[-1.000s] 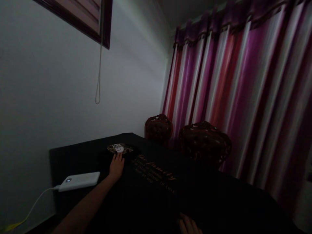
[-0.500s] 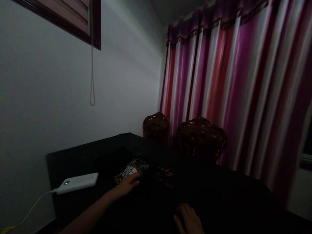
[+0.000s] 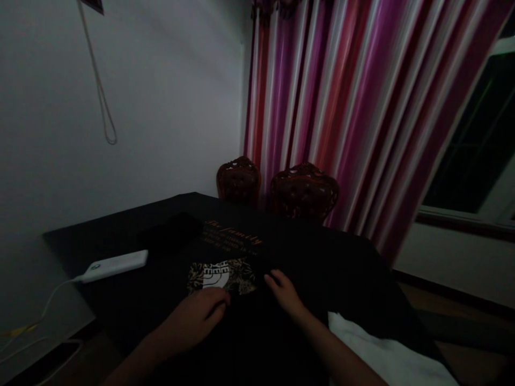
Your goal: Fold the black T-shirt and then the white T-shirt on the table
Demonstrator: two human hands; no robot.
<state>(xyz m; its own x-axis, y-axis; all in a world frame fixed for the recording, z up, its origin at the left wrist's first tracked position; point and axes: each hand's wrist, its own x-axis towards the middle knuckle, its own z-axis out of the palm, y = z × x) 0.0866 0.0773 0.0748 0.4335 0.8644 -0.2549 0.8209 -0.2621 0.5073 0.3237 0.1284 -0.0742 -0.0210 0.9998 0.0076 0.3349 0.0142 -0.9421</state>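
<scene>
So, a black T-shirt [image 3: 241, 327] lies spread on the table [image 3: 333, 257], with gold lettering [image 3: 231, 236] and a patterned print [image 3: 221, 276] facing up. The left hand [image 3: 197, 316] rests on the shirt, its fingers at the print's lower edge; the right hand [image 3: 284, 292] sits just right of the print. The hands are apart, and in this dimness I can't tell whether either pinches the fabric. Left of the shirt lies a white power bank [image 3: 115, 265] with its cable [image 3: 52, 305]; a white cloth [image 3: 382, 351] lies to the shirt's right, and two carved chairs [image 3: 239, 179] stand past its far end.
</scene>
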